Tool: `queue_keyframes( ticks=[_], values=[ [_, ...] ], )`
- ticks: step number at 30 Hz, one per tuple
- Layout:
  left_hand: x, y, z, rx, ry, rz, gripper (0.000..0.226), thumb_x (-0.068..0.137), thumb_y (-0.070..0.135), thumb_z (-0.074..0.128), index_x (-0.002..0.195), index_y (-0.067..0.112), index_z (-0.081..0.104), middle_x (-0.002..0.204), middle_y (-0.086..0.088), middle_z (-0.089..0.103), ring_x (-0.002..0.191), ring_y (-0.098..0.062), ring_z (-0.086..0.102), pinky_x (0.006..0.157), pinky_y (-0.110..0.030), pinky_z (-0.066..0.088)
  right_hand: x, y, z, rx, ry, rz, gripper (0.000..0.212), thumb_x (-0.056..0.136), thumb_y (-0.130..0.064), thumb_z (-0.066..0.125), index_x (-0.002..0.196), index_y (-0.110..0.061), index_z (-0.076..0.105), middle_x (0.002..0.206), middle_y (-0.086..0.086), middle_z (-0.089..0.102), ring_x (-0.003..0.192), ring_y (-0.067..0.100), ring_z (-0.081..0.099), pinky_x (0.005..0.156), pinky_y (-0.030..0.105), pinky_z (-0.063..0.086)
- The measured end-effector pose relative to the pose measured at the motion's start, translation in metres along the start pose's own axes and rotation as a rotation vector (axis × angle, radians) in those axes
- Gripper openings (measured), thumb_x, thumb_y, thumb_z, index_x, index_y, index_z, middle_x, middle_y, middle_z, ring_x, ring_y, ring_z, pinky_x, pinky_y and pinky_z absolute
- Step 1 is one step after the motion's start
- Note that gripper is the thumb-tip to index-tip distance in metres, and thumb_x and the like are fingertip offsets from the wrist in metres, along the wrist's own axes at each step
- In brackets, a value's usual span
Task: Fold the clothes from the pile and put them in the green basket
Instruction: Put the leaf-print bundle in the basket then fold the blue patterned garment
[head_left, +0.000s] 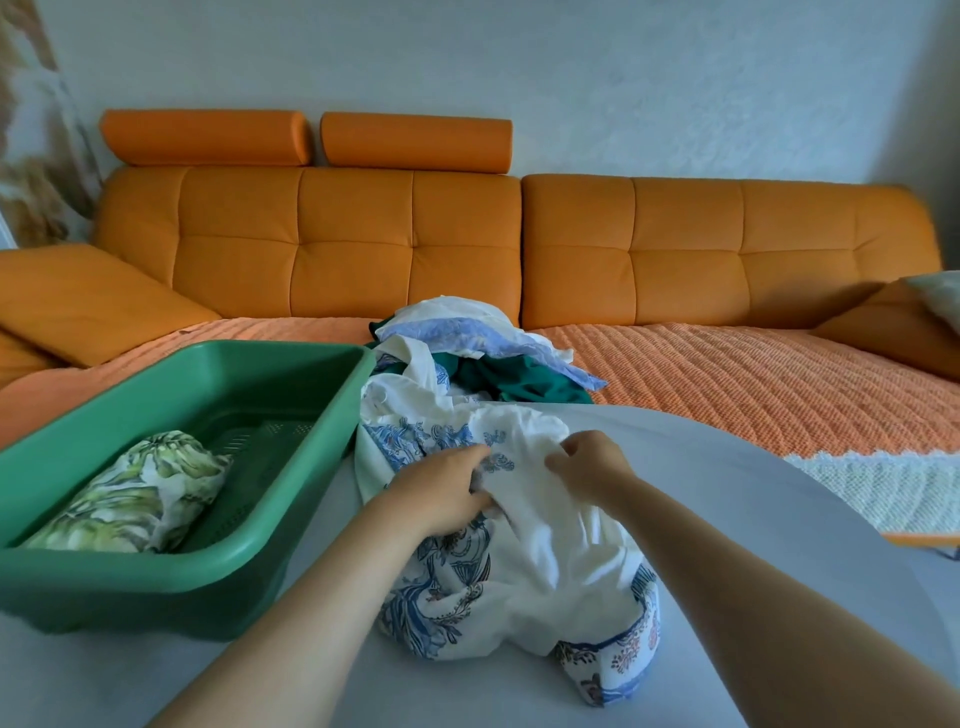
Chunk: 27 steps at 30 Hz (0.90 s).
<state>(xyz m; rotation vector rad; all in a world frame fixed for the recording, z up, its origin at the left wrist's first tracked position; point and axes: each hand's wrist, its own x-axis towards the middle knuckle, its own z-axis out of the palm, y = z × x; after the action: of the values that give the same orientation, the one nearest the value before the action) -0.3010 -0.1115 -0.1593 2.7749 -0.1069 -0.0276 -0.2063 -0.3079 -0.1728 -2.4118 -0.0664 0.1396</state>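
Observation:
A crumpled white garment with blue print (540, 561) lies on the pale table in front of me. My left hand (447, 493) grips a fold of it near its middle. My right hand (587, 462) pinches the same cloth a little to the right. Behind it sits the pile of clothes (483, 358), white, light blue and dark green, at the table's far edge. The green basket (291, 467) stands at the left and holds one folded garment with a green leaf print (140, 493).
The pale table (753, 519) spreads around the garment, with bare surface at the right and front. An orange sofa (415, 249) with a quilted orange cover runs along the back. Cushions lie at both sofa ends.

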Motion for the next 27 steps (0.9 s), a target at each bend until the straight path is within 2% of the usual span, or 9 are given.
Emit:
queue_keyframes(
  ticks=[5,8,11,14,17,19,21,24,27],
  values=[
    [-0.012,0.015,-0.026,-0.113,0.346,0.113,0.061,0.102,0.017,0.047,0.156,0.029,0.021,0.157,0.004,0.032,0.141,-0.018,0.034,0.110,-0.039,0.037,-0.036,-0.038,-0.009,0.398,-0.040,-0.214,0.025,0.098,-0.039,0.061,0.108,-0.016,0.063,0.101,0.010,0.067,0.090,0.028,0.066,0.078,0.040,0.054],
    [-0.026,0.020,-0.040,-0.215,0.417,0.182,0.073,0.095,-0.005,0.037,0.157,0.032,0.022,0.161,0.008,0.022,0.147,-0.009,0.020,0.117,-0.030,0.025,-0.065,-0.056,-0.013,0.496,-0.274,-0.401,0.023,0.098,-0.031,0.064,0.099,-0.009,0.061,0.090,0.012,0.063,0.083,0.025,0.061,0.075,0.040,0.049],
    [-0.041,0.020,-0.048,-0.524,0.302,0.107,0.073,0.088,-0.010,0.031,0.140,0.038,0.050,0.152,0.009,0.041,0.144,-0.004,0.028,0.118,-0.024,0.019,-0.091,-0.063,-0.010,0.508,-0.631,-0.491,0.014,0.092,-0.021,0.073,0.088,-0.013,0.061,0.080,0.002,0.059,0.077,0.012,0.055,0.075,0.026,0.044],
    [-0.055,0.017,-0.042,-0.505,-0.021,-0.043,0.038,0.105,0.025,0.038,0.131,0.044,0.057,0.137,0.011,0.057,0.133,-0.013,0.047,0.111,-0.032,0.033,-0.106,-0.057,-0.010,0.471,-0.875,-0.377,0.019,0.088,-0.023,0.074,0.096,-0.007,0.067,0.085,0.011,0.064,0.075,0.014,0.060,0.068,0.024,0.045],
    [-0.072,0.009,-0.030,-0.114,-0.225,-0.098,0.044,0.094,0.057,0.054,0.136,0.049,0.051,0.120,0.012,0.064,0.110,-0.015,0.059,0.092,-0.030,0.045,-0.101,-0.047,-0.013,0.394,-0.709,-0.272,0.025,0.095,-0.027,0.066,0.108,-0.007,0.071,0.109,0.012,0.073,0.094,0.024,0.072,0.075,0.035,0.057],
    [-0.075,0.005,-0.025,0.106,-0.247,-0.086,0.055,0.091,0.044,0.062,0.144,0.046,0.045,0.123,0.006,0.063,0.110,-0.018,0.059,0.085,-0.028,0.045,-0.091,-0.040,-0.012,0.187,-0.371,-0.270,0.014,0.096,-0.015,0.061,0.099,-0.016,0.075,0.106,0.005,0.074,0.097,0.021,0.073,0.086,0.042,0.060],
    [-0.076,0.006,-0.025,0.175,-0.252,-0.088,0.048,0.097,0.021,0.055,0.141,0.037,0.052,0.128,0.000,0.062,0.112,-0.022,0.059,0.082,-0.027,0.043,-0.085,-0.035,-0.012,-0.039,-0.179,-0.301,0.024,0.095,-0.011,0.055,0.099,-0.023,0.075,0.110,0.000,0.071,0.103,0.020,0.068,0.091,0.034,0.055],
    [-0.077,0.003,-0.028,0.224,-0.267,-0.154,0.037,0.095,0.007,0.047,0.123,0.019,0.068,0.118,-0.006,0.065,0.103,-0.026,0.062,0.079,-0.029,0.046,-0.087,-0.031,-0.011,-0.266,-0.301,-0.350,0.026,0.095,-0.016,0.056,0.114,-0.026,0.072,0.118,-0.007,0.064,0.112,0.015,0.062,0.092,0.025,0.048],
    [-0.077,0.002,-0.038,0.308,-0.176,-0.239,0.018,0.091,0.010,0.043,0.082,0.008,0.059,0.083,-0.004,0.054,0.080,-0.025,0.054,0.068,-0.031,0.044,-0.091,-0.034,-0.006,-0.308,-0.415,-0.334,0.029,0.091,-0.030,0.062,0.119,-0.028,0.070,0.109,-0.005,0.067,0.093,0.013,0.065,0.088,0.027,0.053]
  ],
)
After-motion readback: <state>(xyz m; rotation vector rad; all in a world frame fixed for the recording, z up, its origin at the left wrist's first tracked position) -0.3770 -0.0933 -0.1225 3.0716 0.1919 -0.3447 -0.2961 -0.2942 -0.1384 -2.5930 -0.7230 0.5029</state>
